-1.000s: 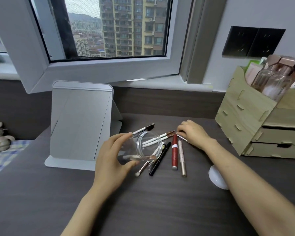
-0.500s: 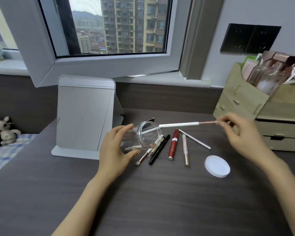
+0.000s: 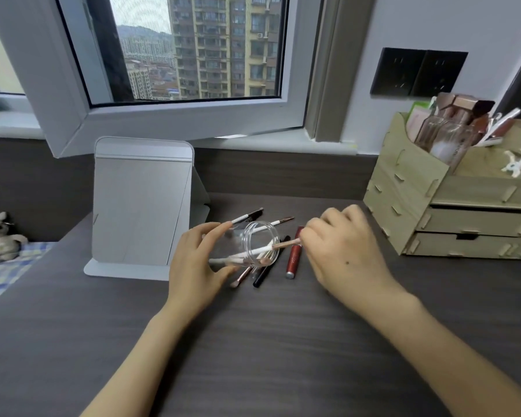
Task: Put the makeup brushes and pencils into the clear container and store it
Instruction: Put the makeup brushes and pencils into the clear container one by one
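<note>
My left hand (image 3: 197, 260) wraps the clear container (image 3: 247, 246), fingers (image 3: 215, 233) curled over its far side and thumb under its near side, so it lies tipped with its round mouth facing right, toward my right hand (image 3: 343, 257). That hand is just beside the mouth, its fingers pinched shut on the rose-gold end of a white-handled brush (image 3: 265, 249). The brush's long axis runs nearly level, from my pinch on the right leftward through the mouth and into the container, where the white handle already lies along the lower wall next to another white brush inside.

So what matters is the line: brush and container share one axis, and my right hand sits at the open end of it. I judge a short push leftward and a release would finish this brush.

Beyond the container, two more white-handled brushes (image 3: 247, 216) point away on the counter (image 3: 283, 341). Just below and right of the mouth lie a black pencil (image 3: 263, 275) and a red tube (image 3: 293, 257), nearer my right hand than my left. Whatever lies under that hand I cannot tell.
</note>
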